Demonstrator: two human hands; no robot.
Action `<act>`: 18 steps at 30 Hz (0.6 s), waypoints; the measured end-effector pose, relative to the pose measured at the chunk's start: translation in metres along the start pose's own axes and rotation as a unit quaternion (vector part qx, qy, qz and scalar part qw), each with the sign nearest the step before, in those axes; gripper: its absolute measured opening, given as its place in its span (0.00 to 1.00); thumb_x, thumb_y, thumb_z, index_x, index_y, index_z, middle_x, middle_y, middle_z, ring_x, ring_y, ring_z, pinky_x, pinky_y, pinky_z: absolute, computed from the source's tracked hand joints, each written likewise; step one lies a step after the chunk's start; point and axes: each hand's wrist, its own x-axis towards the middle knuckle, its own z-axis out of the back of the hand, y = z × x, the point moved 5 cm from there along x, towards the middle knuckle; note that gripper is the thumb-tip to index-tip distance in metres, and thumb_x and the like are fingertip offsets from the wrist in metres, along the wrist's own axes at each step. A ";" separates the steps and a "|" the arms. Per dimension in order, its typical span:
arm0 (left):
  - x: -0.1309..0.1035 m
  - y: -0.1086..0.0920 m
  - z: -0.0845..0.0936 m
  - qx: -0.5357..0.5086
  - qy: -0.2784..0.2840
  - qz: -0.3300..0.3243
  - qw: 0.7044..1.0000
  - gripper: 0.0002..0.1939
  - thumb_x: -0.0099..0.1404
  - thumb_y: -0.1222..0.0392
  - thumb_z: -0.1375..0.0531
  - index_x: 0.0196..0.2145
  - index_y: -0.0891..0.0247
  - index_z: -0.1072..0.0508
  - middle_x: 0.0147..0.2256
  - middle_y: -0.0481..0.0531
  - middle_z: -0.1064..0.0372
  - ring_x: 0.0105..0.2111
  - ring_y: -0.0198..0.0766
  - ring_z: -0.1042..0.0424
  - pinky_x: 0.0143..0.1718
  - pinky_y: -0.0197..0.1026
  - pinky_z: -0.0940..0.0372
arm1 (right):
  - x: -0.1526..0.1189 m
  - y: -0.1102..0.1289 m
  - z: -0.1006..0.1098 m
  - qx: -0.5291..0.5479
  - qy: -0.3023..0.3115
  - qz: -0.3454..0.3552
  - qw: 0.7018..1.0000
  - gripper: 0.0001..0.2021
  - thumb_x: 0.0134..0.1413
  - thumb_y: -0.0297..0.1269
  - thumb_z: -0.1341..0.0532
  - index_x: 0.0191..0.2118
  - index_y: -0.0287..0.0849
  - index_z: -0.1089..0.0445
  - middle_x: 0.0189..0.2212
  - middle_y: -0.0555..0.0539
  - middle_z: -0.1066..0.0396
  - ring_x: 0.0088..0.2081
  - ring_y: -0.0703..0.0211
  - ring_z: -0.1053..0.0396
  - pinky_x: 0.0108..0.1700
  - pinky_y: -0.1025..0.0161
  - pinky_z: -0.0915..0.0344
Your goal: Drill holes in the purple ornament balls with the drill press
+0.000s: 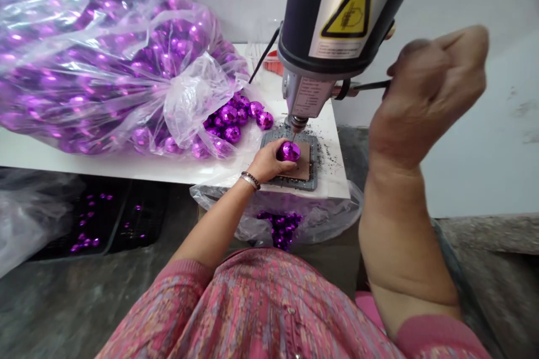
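A shiny purple ball [289, 151] rests on a brown board over the grey base plate [310, 184] of a bench drill press [305, 98]. My left hand [270, 161] grips this ball from its left side, thumb in front and fingers behind. Directly above, the thin drill bit [293, 137] points down at the ball's top; whether it touches cannot be made out. Raised at the right, my right hand [425, 95] is closed around the end of the drill press lever [373, 86]. Dark shavings lie around the base plate.
A big clear plastic bag [105, 56] full of purple balls covers the table's left, with several loose balls [229, 115] spilling from its mouth. Below the table's front edge hangs an open bag [332, 224] holding more balls. Dark crates [138, 216] stand on the floor at left.
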 end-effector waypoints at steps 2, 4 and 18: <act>-0.011 -0.003 0.002 -0.017 0.013 -0.024 0.999 0.31 0.54 0.61 0.28 0.56 0.64 0.26 0.52 0.56 0.24 0.52 0.46 0.26 0.57 0.46 0.33 | 0.013 0.001 -0.004 0.016 0.008 -0.028 0.999 0.15 0.66 0.35 0.48 0.27 0.43 0.52 0.22 0.55 0.51 0.27 0.75 0.47 0.35 0.68 0.48; -0.024 -0.006 0.002 -0.026 0.058 -0.056 0.996 0.33 0.53 0.60 0.27 0.57 0.62 0.26 0.54 0.57 0.25 0.54 0.47 0.26 0.58 0.47 0.34 | 0.015 0.000 -0.006 0.039 0.007 -0.036 0.999 0.14 0.66 0.35 0.48 0.28 0.43 0.52 0.22 0.56 0.51 0.25 0.76 0.48 0.34 0.68 0.49; 0.053 0.033 0.066 0.061 -0.153 0.127 0.978 0.19 0.65 0.61 0.37 0.53 0.68 0.25 0.52 0.65 0.24 0.53 0.51 0.25 0.57 0.49 0.35 | 0.000 0.004 0.002 0.051 0.014 -0.030 0.998 0.18 0.65 0.47 0.48 0.28 0.39 0.46 0.24 0.57 0.48 0.25 0.81 0.48 0.36 0.69 0.45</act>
